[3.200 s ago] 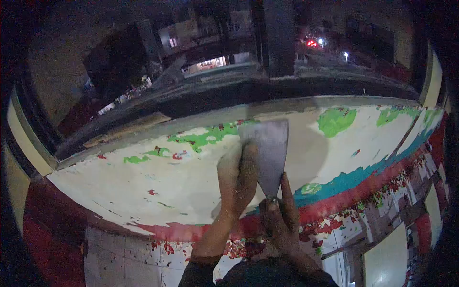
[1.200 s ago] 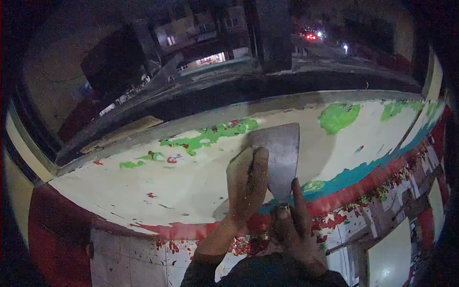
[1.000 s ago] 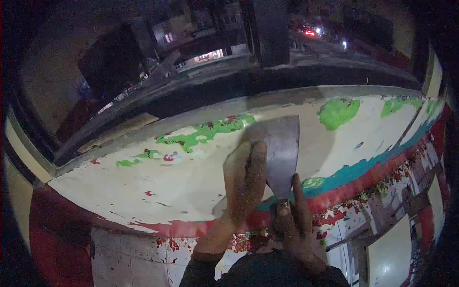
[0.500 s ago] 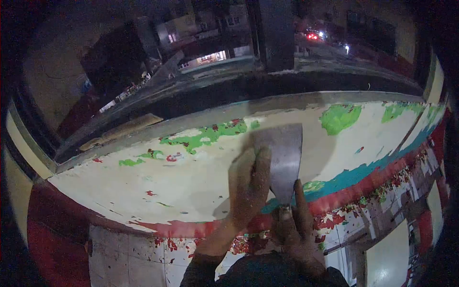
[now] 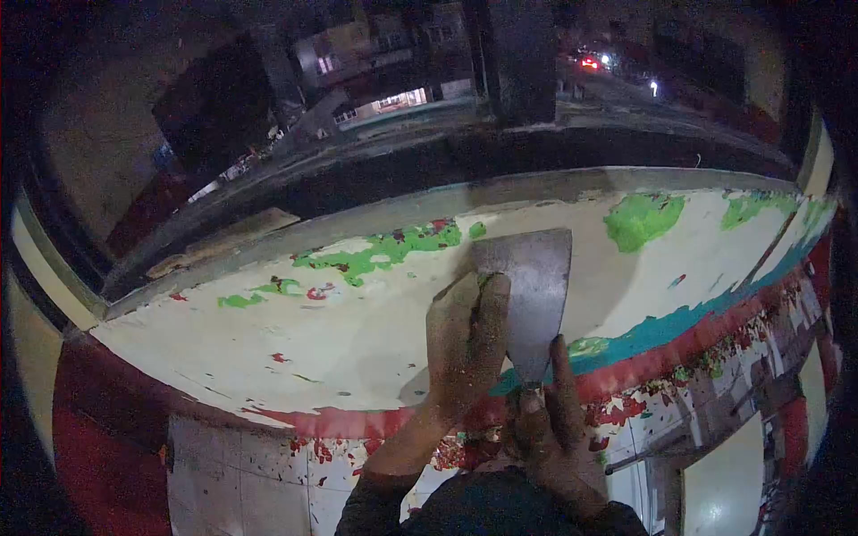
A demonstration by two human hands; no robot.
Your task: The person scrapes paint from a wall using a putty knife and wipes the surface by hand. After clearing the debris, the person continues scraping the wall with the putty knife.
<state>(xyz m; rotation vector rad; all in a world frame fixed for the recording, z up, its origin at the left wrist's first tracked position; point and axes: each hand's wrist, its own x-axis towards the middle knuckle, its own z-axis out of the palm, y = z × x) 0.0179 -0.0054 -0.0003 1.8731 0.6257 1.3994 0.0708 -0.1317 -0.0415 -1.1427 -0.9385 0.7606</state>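
A wide metal paint scraper point(image 5: 534, 290) is held between both hands, its broad edge pointing away from me over the window sill point(image 5: 357, 326). Its handle sits in the grip of my right hand point(image 5: 554, 447), with one finger stretched along the blade's lower right side. My left hand point(image 5: 466, 339) is closed on the blade's left edge, thumb lying on the metal. The sill shows a cream surface with patches of green paint point(image 5: 645, 221), a teal strip point(image 5: 652, 332) and a red front edge point(image 5: 357, 424).
Beyond the sill stands a dark window frame point(image 5: 514, 80), with a night street behind the glass. A loose strip of wood-like material point(image 5: 223, 241) lies by the frame at left. Red and green paint flakes point(image 5: 617, 411) are scattered below the front edge. A pale panel point(image 5: 724, 473) stands at lower right.
The hands and scraper hold almost the same pose, with only a slight shift of the blade. The view has tilted and moved a little.
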